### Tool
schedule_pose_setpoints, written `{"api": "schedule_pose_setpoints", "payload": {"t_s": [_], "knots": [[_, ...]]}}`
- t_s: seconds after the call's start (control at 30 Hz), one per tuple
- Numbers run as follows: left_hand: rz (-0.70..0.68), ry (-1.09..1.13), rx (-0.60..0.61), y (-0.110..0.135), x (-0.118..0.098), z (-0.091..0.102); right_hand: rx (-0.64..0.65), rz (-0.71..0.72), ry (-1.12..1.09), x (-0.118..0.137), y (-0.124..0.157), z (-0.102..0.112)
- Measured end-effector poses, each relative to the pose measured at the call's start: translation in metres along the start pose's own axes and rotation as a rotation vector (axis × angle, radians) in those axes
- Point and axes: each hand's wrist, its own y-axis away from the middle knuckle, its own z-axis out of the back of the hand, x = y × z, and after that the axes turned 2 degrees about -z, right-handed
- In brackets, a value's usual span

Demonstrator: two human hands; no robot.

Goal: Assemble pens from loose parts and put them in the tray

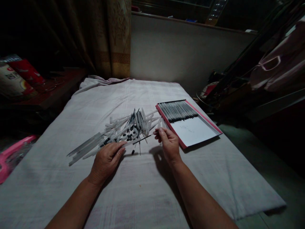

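Note:
A loose heap of clear pen barrels and small black caps (124, 128) lies on a white cloth (143, 190). My left hand (107, 160) pinches one end of a thin pen (139, 140), and my right hand (168, 143) pinches its other end just above the cloth. To the right of my right hand sits a shallow red-edged box (200, 132), with a row of finished pens (177, 111) packed side by side at its far end.
The cloth covers a low table whose right edge drops to the floor. A dark shelf with red and white packages (16, 78) stands at the left, and a pink plastic item (11, 156) lies by the left edge. A curtain and wall are behind.

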Motion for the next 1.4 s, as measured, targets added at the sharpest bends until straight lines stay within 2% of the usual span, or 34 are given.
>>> {"api": "schedule_pose_setpoints", "payload": {"t_s": [0.13,0.2,0.27,0.33,0.47,0.53,0.6,0.8,1.1,1.27,1.33,1.4], "knots": [[-0.016,-0.002,-0.017,-0.001,-0.001,-0.001,0.197,0.035,0.074,-0.007,0.017,-0.015],[-0.014,0.006,-0.026,-0.001,-0.001,-0.001,0.239,0.045,0.077,-0.007,0.022,-0.022],[0.005,0.008,-0.033,-0.001,-0.001,-0.001,0.196,0.033,0.056,-0.005,0.023,-0.024],[0.034,0.002,-0.039,0.000,0.001,0.000,0.100,0.014,0.026,-0.002,0.017,-0.020],[0.047,-0.005,-0.053,0.002,0.005,0.001,-0.141,0.018,-0.034,0.005,-0.003,0.002],[0.031,-0.004,-0.061,0.002,0.006,0.000,-0.215,0.032,-0.060,0.006,-0.011,0.011],[0.017,-0.002,-0.063,0.002,0.006,0.000,-0.230,0.036,-0.075,0.007,-0.013,0.015],[-0.020,-0.001,-0.065,0.002,0.003,-0.001,-0.156,0.032,-0.076,0.005,-0.008,0.009],[-0.034,0.002,-0.060,0.001,0.001,0.000,-0.199,0.033,-0.043,0.002,-0.009,0.010],[-0.048,-0.014,-0.038,0.002,0.001,-0.001,-0.087,0.028,-0.011,-0.001,-0.003,0.003],[-0.041,-0.018,-0.030,0.002,0.001,-0.001,0.054,0.032,0.053,-0.005,0.003,-0.001],[-0.030,-0.015,-0.030,0.001,0.000,-0.001,0.252,0.061,0.153,-0.010,0.010,-0.005]]}}
